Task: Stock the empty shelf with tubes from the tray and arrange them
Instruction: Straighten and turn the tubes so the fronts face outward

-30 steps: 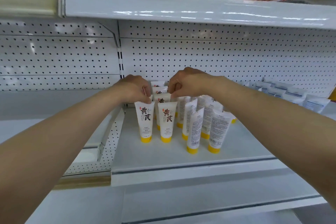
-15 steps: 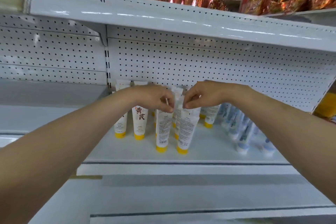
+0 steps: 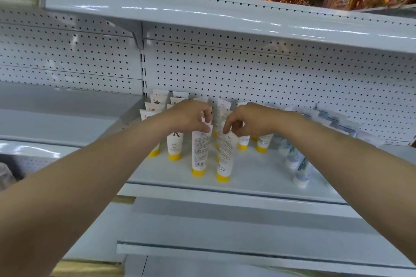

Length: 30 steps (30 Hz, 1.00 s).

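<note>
Several white tubes with yellow caps stand cap-down in rows on the white shelf (image 3: pixel 252 177). My left hand (image 3: pixel 191 117) pinches the crimped top of one front tube (image 3: pixel 199 153), which shows its printed back. My right hand (image 3: pixel 245 120) pinches the top of the neighbouring front tube (image 3: pixel 225 157), which leans slightly. Behind my left hand two rows of tubes (image 3: pixel 157 105) face forward with dark characters on them. The tray is not in view.
Pale blue-and-white tubes (image 3: pixel 297 164) stand and lean on the right part of the shelf. A perforated back panel (image 3: pixel 281 81) rises behind. An upper shelf (image 3: pixel 225 18) carries red and gold packets. Another shelf (image 3: pixel 225 252) juts out below.
The view has swung left and down a little. Both hands stay pinched on the two front tubes, which now stand slightly further apart, the right one leaning.
</note>
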Each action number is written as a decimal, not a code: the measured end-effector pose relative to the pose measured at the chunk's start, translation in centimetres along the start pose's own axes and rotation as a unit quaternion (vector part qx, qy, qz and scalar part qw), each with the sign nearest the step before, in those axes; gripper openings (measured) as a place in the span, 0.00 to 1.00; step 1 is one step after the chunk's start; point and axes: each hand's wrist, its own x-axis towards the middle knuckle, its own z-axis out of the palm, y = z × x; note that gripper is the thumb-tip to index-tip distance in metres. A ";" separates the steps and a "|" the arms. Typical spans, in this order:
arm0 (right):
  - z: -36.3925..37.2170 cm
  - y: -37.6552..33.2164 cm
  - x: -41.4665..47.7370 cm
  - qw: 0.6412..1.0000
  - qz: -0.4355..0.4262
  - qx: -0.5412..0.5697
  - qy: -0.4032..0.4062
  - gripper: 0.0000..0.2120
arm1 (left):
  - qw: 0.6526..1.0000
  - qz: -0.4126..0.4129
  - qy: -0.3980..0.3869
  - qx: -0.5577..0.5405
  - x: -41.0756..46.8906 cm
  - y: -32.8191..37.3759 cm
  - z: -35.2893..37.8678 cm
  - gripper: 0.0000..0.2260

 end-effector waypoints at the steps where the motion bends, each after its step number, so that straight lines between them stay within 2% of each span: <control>1: 0.2 0.2 0.1 1.000 -0.002 0.006 0.013 0.15 | 1.000 0.000 0.000 0.001 0.0 0.1 0.1 0.11; 6: 0.8 1.2 0.3 0.998 -0.010 0.021 0.050 0.08 | 0.999 -0.015 -0.003 0.030 0.3 0.6 0.3 0.11; 12: 1.1 1.7 0.4 0.997 -0.003 0.013 0.075 0.06 | 0.998 -0.005 -0.029 0.047 0.2 0.4 0.1 0.03; 18: 1.2 1.5 0.5 0.997 0.003 0.021 0.077 0.06 | 0.996 -0.028 -0.085 0.029 -0.2 0.2 -1.1 0.10; 22: 1.1 1.1 0.5 0.997 -0.002 0.011 0.080 0.05 | 0.997 0.000 -0.041 0.060 -0.4 0.2 -0.6 0.05; 30: 0.8 -1.2 0.9 0.997 -0.013 0.032 0.071 0.03 | 0.996 0.004 -0.006 0.092 -1.7 -1.4 -1.5 0.06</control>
